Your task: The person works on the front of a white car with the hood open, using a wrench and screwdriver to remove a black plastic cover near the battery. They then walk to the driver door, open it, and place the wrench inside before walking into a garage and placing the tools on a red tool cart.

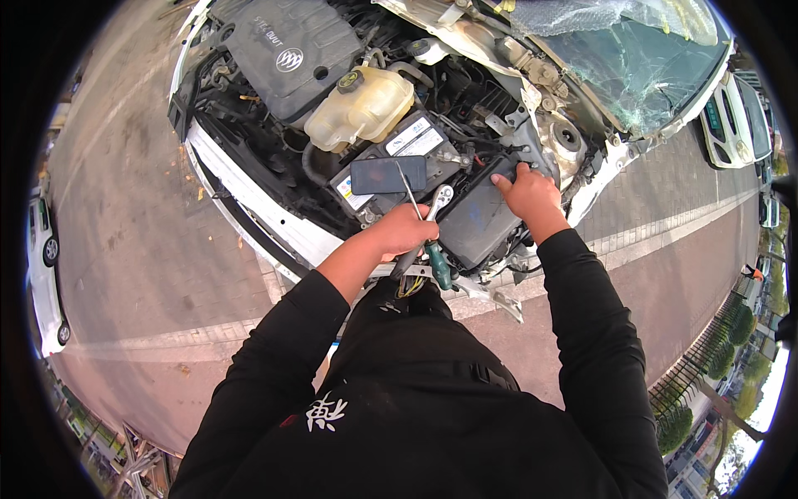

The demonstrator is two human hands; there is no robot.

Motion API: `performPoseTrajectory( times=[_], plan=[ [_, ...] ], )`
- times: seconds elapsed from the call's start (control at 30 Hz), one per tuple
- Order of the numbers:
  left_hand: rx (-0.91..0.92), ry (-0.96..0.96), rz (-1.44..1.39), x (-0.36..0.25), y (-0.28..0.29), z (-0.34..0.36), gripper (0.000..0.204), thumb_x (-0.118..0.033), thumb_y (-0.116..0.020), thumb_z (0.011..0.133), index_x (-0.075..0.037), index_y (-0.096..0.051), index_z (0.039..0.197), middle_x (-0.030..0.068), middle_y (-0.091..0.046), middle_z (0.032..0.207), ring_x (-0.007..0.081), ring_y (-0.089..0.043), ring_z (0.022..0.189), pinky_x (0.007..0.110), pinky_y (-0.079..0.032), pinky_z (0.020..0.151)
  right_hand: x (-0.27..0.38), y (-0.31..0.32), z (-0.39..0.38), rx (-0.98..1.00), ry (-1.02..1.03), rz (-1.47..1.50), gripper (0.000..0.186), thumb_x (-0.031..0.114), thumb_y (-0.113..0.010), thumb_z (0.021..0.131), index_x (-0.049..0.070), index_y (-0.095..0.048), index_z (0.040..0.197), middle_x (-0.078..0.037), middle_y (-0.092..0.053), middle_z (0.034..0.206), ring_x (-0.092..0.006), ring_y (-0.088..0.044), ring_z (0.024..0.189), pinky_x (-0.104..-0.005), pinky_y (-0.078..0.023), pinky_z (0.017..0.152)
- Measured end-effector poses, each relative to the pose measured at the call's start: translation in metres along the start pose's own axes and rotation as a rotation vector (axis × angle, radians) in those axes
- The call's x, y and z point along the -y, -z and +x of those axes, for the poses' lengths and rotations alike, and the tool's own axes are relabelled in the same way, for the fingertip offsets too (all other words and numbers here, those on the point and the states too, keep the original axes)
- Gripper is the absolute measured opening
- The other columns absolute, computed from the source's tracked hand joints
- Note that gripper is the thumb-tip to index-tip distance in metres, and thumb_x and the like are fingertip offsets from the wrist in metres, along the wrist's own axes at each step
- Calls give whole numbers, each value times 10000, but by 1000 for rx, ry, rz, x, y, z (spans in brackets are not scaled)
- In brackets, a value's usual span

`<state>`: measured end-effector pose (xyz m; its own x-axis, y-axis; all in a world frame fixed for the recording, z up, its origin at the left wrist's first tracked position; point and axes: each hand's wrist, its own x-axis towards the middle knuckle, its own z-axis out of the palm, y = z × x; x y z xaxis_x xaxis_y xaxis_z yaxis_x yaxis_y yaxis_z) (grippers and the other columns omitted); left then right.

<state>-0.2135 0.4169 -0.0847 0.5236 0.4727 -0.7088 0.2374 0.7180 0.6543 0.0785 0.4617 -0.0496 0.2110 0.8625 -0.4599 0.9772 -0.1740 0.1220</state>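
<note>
My left hand (405, 229) is closed around a ratchet wrench (443, 195) and a screwdriver (438, 264) with a green handle. The screwdriver's thin shaft points away from me, over the battery. At the right of the engine bay, my right hand (533, 195) grips the far right edge of a black rectangular box cover (478, 218), thumb on top; some fingertips are hidden behind that edge. A dark phone (388, 175) lies on the car battery (440, 150), just beyond my left hand.
Beyond the battery sit a yellowed coolant tank (359, 112) and a black engine cover (287, 58). A cracked windshield (632, 79) is at the far right. Bent metal (499, 301) and loose wires (410, 287) stick out near my legs. A white car (46, 274) stands at left.
</note>
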Motion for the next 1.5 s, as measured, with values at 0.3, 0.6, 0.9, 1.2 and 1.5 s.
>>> performPoseTrajectory(
  times=[0.3, 0.6, 0.9, 1.2, 1.5],
  plan=[
    [71, 130, -103, 13, 3, -7, 134, -194, -714, 920, -65, -688, 945, 41, -630, 878, 150, -586, 695, 323, -504, 631, -16, -28, 29, -40, 121, 296, 863, 744, -594, 988, 32, -581, 1475, -238, -702, 1389, -445, -622, 1358, -526, -508, 1117],
    [9, 132, -211, 16, -21, -1, 172, -194, -745, 881, -84, -650, 973, 45, -593, 904, 173, -576, 706, 348, -513, 621, -21, -23, 43, 36, 130, 367, 821, 708, -588, 1010, -1, -578, 1423, -326, -737, 1239, -485, -695, 1212, -538, -527, 1063],
    [-34, 107, -268, 28, -35, -3, 114, -156, -720, 973, -70, -672, 1031, 39, -637, 909, 147, -609, 714, 311, -519, 623, -21, -21, 31, -128, 174, 328, 636, 631, -654, 1001, 52, -660, 1262, -273, -774, 1095, -461, -735, 1100, -547, -560, 975],
    [-99, 143, -257, 6, -44, 0, 147, -164, -718, 920, -61, -672, 1015, 44, -614, 868, 169, -596, 685, 332, -505, 612, -24, -36, 39, -138, 135, 277, 649, 573, -636, 1030, 51, -618, 1416, -264, -774, 1152, -448, -732, 1123, -533, -552, 1001],
    [-190, 187, -272, -2, -47, -3, 161, -157, -717, 917, -68, -655, 1036, 46, -595, 884, 178, -592, 703, 346, -512, 627, -11, -33, 32, -139, 145, 183, 678, 644, -598, 1029, 18, -610, 1289, -225, -752, 1252, -420, -701, 1208, -549, -510, 1041]
  ],
)
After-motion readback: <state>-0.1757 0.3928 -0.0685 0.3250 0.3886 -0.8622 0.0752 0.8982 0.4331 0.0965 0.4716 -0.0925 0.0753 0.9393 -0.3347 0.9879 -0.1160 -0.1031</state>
